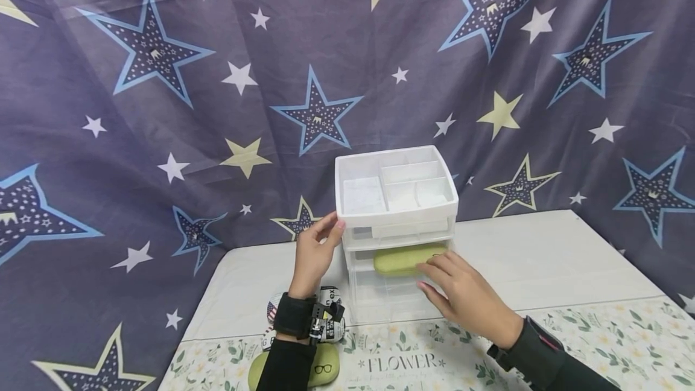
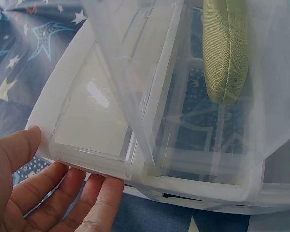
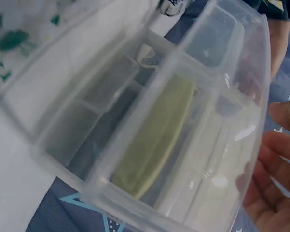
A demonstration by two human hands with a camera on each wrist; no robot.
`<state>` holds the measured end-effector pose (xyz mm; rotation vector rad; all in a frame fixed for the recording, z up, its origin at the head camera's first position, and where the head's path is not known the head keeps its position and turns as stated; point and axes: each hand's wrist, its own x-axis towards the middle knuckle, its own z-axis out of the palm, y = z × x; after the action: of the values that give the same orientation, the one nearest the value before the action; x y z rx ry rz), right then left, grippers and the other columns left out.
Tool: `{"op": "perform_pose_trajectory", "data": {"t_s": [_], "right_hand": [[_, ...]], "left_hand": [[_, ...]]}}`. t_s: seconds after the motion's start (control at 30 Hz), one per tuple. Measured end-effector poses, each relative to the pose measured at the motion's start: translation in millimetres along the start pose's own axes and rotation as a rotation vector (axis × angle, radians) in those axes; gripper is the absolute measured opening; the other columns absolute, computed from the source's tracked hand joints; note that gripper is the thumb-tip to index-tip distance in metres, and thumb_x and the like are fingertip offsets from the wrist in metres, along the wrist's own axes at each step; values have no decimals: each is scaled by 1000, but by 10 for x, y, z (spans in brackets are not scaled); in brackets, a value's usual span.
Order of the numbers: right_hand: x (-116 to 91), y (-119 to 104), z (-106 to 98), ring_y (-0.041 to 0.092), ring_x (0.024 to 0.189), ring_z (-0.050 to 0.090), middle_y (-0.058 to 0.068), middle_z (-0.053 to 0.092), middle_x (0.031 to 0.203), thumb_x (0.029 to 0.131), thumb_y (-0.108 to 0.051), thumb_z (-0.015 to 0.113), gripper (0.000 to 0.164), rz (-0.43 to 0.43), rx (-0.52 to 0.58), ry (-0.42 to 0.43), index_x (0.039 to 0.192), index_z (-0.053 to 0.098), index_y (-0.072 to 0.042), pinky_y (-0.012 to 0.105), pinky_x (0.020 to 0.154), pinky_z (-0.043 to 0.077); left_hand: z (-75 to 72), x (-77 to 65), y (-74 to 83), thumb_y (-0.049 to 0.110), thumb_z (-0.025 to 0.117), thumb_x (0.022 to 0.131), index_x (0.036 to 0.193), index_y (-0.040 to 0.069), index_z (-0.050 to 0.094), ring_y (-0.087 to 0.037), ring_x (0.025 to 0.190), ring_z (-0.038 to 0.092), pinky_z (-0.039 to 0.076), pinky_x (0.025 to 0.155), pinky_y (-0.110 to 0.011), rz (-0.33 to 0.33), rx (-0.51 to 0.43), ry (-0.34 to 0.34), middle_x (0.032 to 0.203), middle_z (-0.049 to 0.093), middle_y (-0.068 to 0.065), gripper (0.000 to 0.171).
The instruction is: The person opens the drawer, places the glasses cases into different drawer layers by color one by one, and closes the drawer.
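A small white plastic drawer organizer (image 1: 399,216) with clear drawers stands on the table. My left hand (image 1: 317,252) rests its fingertips along the organizer's left side, near the upper front corner. In the left wrist view, the thumb (image 2: 26,140) touches the white edge, and the other fingers line the side. A green glasses case (image 1: 399,260) lies crosswise just below the top drawer; the right wrist view shows this case (image 3: 157,135) through clear plastic. My right hand (image 1: 467,294) is at the case's right end, fingers apart and overlapping it.
A second green glasses case (image 1: 326,364) lies at the table's front left, partly behind my left sleeve. Beside it are printed black-and-white items (image 1: 331,324), partly hidden by the wrist strap. A floral cloth (image 1: 613,336) covers the front; a star-patterned curtain (image 1: 336,35) hangs behind.
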<state>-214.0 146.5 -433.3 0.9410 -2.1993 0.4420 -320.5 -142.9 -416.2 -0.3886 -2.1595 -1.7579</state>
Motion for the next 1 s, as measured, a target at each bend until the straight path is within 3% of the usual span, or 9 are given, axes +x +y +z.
{"op": "perform_pose_trajectory", "data": {"t_s": [0.23, 0.47, 0.67, 0.83, 1.0], "right_hand": [[-91, -134, 136, 19, 93, 58, 3, 66, 107, 107, -29, 55, 30, -120, -4, 135, 121, 70, -6, 32, 79, 49], [-132, -270, 282, 21, 88, 60, 4, 67, 100, 108, -22, 52, 25, -225, -72, 190, 106, 71, -5, 33, 77, 52], [-197, -360, 395, 21, 87, 61, 6, 67, 99, 111, -19, 44, 31, -219, -147, 188, 104, 70, -3, 32, 76, 53], [-223, -416, 444, 24, 86, 62, 9, 67, 96, 112, -16, 42, 33, -224, -218, 238, 104, 70, 1, 35, 75, 54], [-239, -447, 468, 26, 86, 61, 12, 66, 96, 111, -5, 37, 34, -208, -248, 258, 105, 69, 3, 37, 76, 54]], "left_hand": [[4, -3, 29, 30, 74, 97, 134, 8, 67, -25, 111, 67, 60, 89, -31, -8, -5, 7, 126, 70, -12, 43], [-7, 2, 9, 34, 73, 97, 133, 11, 68, -23, 113, 67, 60, 89, -29, -2, -8, 0, 126, 70, -10, 44], [-4, 0, 2, 35, 74, 97, 133, 9, 68, -24, 113, 67, 60, 89, -28, 6, -9, -1, 126, 70, -10, 45], [-2, 1, 1, 34, 74, 97, 134, 9, 68, -24, 113, 67, 60, 89, -27, 5, -3, 1, 127, 70, -11, 45], [0, -2, 9, 34, 74, 97, 134, 9, 68, -24, 113, 67, 60, 89, -27, 1, -7, 0, 126, 70, -11, 45]]}}
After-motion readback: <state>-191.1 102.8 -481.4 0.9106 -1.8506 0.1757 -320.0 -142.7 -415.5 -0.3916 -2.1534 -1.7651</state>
